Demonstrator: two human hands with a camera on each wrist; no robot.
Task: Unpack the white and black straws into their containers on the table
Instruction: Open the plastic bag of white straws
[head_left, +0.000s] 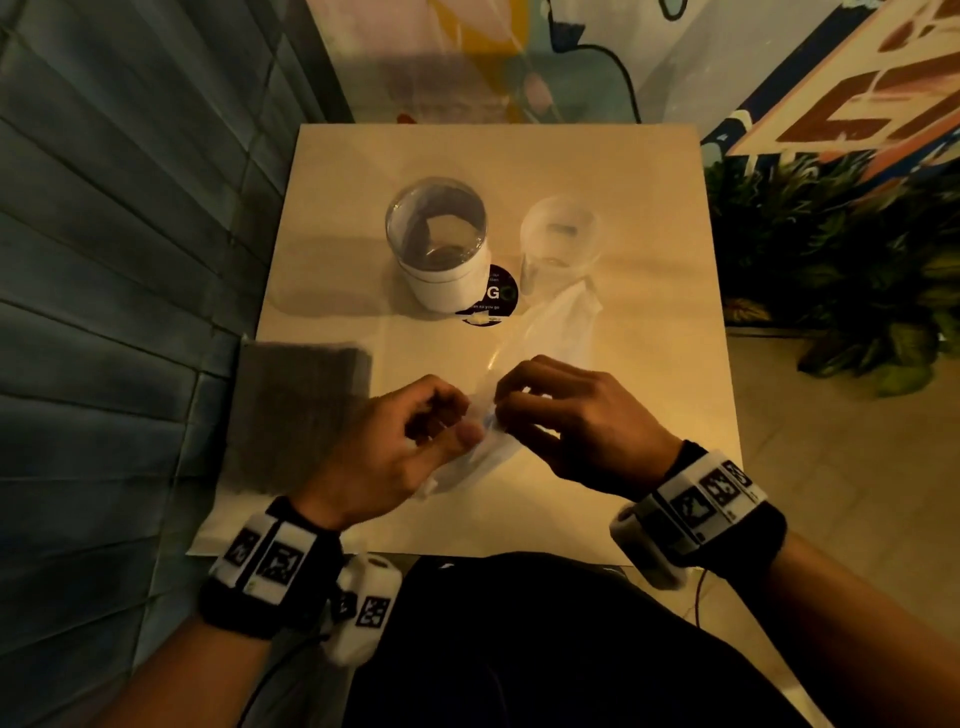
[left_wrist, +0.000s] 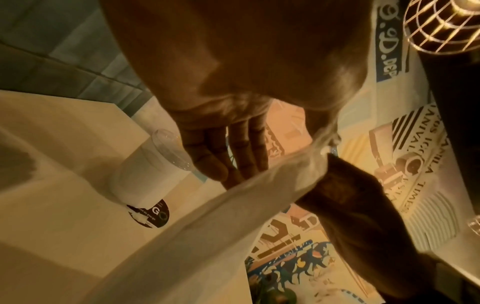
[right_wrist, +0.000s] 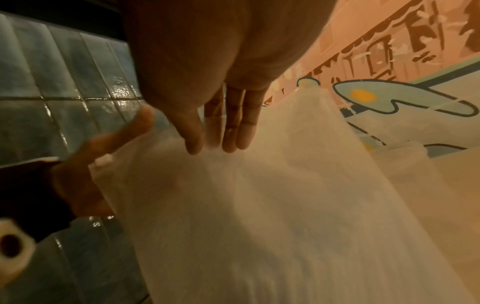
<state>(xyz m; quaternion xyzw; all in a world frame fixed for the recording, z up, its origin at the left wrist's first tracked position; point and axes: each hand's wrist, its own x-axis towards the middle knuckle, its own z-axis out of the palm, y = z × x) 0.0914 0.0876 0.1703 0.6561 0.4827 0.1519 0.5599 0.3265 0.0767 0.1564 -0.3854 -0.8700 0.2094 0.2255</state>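
Head view: both hands meet above the near middle of the table (head_left: 649, 218), each grip pinching the near end of a translucent bag (head_left: 558, 332) of white straws. The left hand (head_left: 395, 447) nips the bag's edge between thumb and curled fingers; the right hand (head_left: 576, 421) does the same just beside it, fingertips almost touching the left's. The bag slopes away toward a frosted cup (head_left: 561, 244). Left of that cup stands a clear-topped white jar (head_left: 441, 249), part over a round black sticker (head_left: 496, 296). A dark pack (head_left: 296, 410) lies at the table's left edge, close to the left hand. Blue tiles line the left wall; plants sit to the right.

Left wrist view: the bag (left_wrist: 207, 226) runs under the palm, the thumb (left_wrist: 319, 123) clamping its top edge, the other fingers straight. The jar (left_wrist: 150, 174) stands beyond.

Right wrist view: 3 fingers (right_wrist: 239, 127) lie on the bag (right_wrist: 259, 205); the left hand (right_wrist: 85, 174) grips its edge alongside.
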